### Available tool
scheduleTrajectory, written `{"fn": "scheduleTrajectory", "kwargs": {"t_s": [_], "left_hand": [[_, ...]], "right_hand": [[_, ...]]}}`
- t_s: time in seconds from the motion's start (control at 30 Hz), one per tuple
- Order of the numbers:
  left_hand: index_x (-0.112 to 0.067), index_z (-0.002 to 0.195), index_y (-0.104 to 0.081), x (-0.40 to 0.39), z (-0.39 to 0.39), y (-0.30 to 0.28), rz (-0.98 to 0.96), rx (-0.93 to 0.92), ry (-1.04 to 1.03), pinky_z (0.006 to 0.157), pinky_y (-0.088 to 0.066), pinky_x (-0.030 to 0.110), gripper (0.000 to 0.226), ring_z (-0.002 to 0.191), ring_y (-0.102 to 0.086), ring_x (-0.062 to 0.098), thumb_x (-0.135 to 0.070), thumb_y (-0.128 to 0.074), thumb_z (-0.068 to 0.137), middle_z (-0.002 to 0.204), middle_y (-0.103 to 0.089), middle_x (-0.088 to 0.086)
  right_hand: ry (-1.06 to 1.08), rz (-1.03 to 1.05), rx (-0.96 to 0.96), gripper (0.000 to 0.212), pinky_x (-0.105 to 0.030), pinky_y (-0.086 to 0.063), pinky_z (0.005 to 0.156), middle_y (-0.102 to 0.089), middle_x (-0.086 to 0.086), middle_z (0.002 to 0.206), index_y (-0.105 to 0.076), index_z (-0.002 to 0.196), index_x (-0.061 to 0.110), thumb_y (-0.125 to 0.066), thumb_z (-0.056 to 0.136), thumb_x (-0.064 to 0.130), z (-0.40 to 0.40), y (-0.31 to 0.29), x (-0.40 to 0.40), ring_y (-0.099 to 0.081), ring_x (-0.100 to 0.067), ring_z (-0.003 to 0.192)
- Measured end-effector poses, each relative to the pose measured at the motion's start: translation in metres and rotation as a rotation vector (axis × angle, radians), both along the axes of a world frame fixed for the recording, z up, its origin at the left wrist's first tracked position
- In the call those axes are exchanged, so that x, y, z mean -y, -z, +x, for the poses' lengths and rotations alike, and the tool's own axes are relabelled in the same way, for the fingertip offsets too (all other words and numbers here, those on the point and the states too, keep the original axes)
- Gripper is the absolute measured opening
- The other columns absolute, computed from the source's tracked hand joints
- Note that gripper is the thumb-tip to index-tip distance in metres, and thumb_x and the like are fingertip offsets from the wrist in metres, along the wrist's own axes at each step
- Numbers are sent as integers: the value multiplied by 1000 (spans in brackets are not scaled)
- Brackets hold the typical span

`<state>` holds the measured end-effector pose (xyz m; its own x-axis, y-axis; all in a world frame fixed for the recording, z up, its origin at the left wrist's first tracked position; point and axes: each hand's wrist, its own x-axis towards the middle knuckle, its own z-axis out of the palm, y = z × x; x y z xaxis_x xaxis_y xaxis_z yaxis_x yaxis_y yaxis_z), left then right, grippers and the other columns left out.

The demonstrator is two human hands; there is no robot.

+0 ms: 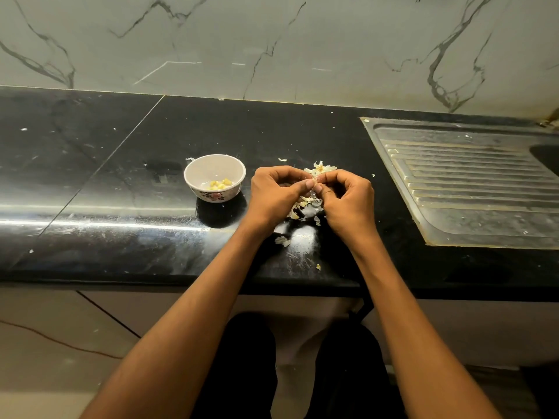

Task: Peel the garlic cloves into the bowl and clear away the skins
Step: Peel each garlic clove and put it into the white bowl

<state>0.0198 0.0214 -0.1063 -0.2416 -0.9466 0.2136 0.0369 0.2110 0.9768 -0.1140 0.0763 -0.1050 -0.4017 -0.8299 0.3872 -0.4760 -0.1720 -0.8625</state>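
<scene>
We pinch a garlic clove (314,178) between both hands, the left hand (276,193) and right hand (348,198) each curled in a tight grip on it, above the skins (305,207) heaped on the black table (121,176). Just left stands the bowl (214,177) holding peeled cloves (220,184).

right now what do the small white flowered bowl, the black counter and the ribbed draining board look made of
Small white flowered bowl: probably glazed ceramic, glossy with a printed flower, though melamine is possible. Black counter: polished stone, mirror-like glare. Ribbed draining board: dull, stained stainless steel.
</scene>
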Motion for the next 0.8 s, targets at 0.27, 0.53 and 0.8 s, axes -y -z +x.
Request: {"fn": "scheduleTrajectory", "kwargs": {"t_s": [0.27, 0.53, 0.8], "left_hand": [[1, 95, -79, 2, 0, 0, 8, -10, -25, 59, -52, 18, 12, 63, -68, 9, 0, -80, 83, 77, -76, 12], [-2, 92, -79, 2, 1, 2, 4, 24, -16, 62, -52, 16, 14, 63, -67, 3, 4, -82, 80, 77, -76, 7], [3, 95, -79, 0, 1, -1, 55, -7, -25, 64, -55, 19, 13, 68, -70, 13, 6, -79, 82, 81, -77, 18]], "right_hand": [[-40, -4, 41, 26, -18, -57, 71, -75, 3, 85, -76, 89, 20, -77, 84, -6, -1, 1, 1, -71, -7, 76], [-28, -37, 19, 26, -20, -59, 68, -76, 4, 83, -79, 88, 18, -77, 80, -7, -2, 0, 0, -71, -10, 73], [-14, -56, 6, 17, -25, -62, 70, -78, 5, 85, -82, 91, 15, -83, 79, 2, -3, 2, 1, -75, -10, 76]]}}
